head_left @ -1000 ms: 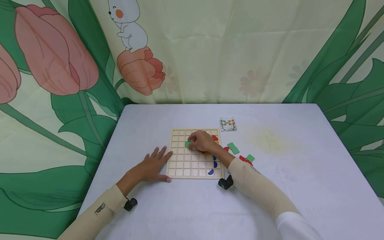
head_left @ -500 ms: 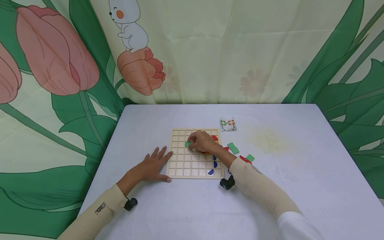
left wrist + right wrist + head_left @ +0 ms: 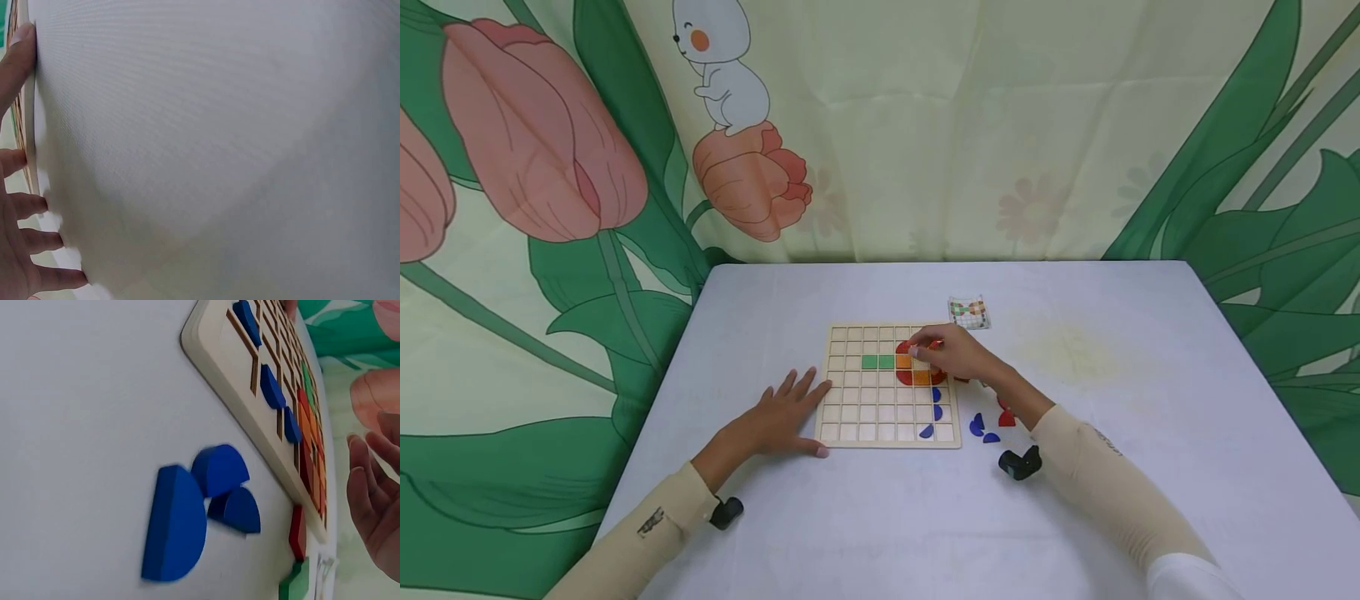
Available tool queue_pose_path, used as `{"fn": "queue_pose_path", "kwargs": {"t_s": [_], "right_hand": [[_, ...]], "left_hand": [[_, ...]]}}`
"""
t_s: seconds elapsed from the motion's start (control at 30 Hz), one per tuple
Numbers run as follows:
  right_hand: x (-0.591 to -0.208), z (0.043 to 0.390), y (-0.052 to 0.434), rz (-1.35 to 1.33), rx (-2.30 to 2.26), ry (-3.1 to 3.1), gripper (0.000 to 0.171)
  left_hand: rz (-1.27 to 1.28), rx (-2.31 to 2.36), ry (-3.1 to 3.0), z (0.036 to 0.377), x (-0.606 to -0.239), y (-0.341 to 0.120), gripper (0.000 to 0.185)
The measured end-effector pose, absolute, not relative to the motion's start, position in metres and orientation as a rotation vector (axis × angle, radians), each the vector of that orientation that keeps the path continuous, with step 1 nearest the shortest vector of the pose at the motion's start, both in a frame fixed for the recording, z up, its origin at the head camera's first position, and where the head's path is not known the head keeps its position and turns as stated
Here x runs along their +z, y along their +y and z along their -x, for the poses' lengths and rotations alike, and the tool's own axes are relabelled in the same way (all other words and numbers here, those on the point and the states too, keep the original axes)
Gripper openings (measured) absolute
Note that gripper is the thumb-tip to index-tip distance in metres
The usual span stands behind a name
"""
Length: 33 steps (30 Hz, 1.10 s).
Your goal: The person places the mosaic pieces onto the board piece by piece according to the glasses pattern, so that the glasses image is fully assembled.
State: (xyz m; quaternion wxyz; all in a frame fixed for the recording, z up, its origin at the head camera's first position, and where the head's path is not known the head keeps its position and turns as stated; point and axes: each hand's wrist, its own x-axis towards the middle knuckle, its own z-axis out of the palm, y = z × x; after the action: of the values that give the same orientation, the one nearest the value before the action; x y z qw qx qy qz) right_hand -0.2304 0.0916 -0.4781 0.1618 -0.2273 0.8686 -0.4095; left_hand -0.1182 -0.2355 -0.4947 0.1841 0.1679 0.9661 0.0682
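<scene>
A wooden grid board [image 3: 880, 417] lies on the table. In its cells sit a green bar [image 3: 877, 362], orange squares [image 3: 912, 369], red pieces [image 3: 904, 378] and three blue half-rounds [image 3: 936, 402]. My right hand [image 3: 928, 350] hovers over the board's upper right corner with relaxed fingers [image 3: 365, 487] that hold nothing I can see, close to a red piece [image 3: 935, 343]. My left hand [image 3: 782, 412] lies flat on the table, its fingers [image 3: 19, 212] spread and its thumb against the board's left edge [image 3: 28, 125].
Loose blue half-rounds [image 3: 981, 428] [image 3: 200, 506] and a red piece [image 3: 1006, 417] lie just right of the board. A small pattern card [image 3: 969, 312] sits behind the board's right corner. A green piece [image 3: 294, 584] shows near the card. A printed cloth hangs behind the table.
My right hand let go of the green bar, which now lies in the board, and moved right to the upper right corner. The forearm swung right and uncovered the loose blue pieces.
</scene>
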Motion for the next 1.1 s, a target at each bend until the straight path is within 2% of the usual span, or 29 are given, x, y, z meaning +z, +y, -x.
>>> {"fn": "queue_pose_path", "kwargs": {"t_s": [0.17,0.53,0.83,1.1], "right_hand": [[-0.476,0.226,0.117,0.557,-1.148,2.529,0.029],[-0.483,0.217,0.155,0.531,-0.951,2.583,0.028],[-0.49,0.214,0.163,0.603,-0.892,2.655,0.027],[-0.494,0.213,0.161,0.56,-0.815,2.722,0.031]], "left_hand": [[-0.479,0.19,2.726,0.119,-0.495,-0.236,0.112],[-0.479,0.176,2.714,0.119,-0.491,-0.234,0.111],[-0.495,0.185,2.724,0.12,-0.492,-0.235,0.111],[-0.493,0.179,2.714,0.121,-0.494,-0.236,0.112]]}}
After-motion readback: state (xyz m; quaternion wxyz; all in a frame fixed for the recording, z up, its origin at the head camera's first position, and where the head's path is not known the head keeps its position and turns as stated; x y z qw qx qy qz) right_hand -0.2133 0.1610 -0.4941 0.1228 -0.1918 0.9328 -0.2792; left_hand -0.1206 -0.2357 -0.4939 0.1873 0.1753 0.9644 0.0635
